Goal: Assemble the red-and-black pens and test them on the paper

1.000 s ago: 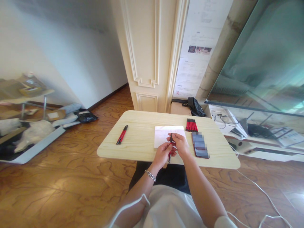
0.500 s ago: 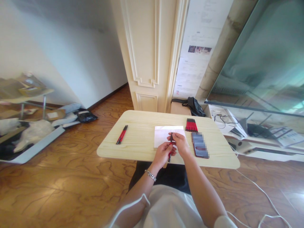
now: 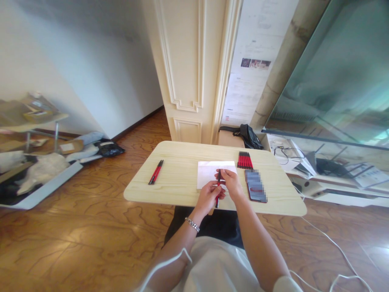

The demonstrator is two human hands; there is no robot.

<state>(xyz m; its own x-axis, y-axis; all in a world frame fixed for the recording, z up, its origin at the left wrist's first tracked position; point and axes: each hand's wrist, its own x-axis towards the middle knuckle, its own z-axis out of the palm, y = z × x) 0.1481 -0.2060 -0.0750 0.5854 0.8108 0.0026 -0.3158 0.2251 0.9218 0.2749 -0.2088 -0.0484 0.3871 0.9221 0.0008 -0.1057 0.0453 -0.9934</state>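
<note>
Both hands meet over a sheet of white paper (image 3: 206,170), holding one red and black pen (image 3: 217,198) upright along my line of sight. My left hand (image 3: 208,196) is closed around the pen's red barrel. The fingers of my right hand (image 3: 230,184) pinch its black far end. A neat row of several red and black pens (image 3: 244,160) lies beyond my right hand. Just right of that hand rests a phone (image 3: 256,188) with a blurred screen. Two more pens (image 3: 156,172) lie side by side on the table's left part.
The light wooden table (image 3: 176,194) has rounded corners. Behind it, a black bag (image 3: 249,136) sits on a box beside a low white cabinet (image 3: 331,190). A white cable (image 3: 331,243) trails over the floor at right. Boxes and packages (image 3: 42,170) crowd the left.
Almost nothing differs. Both hands stay on the same pen over the paper, with only a slight shift of the right fingers at its black end.
</note>
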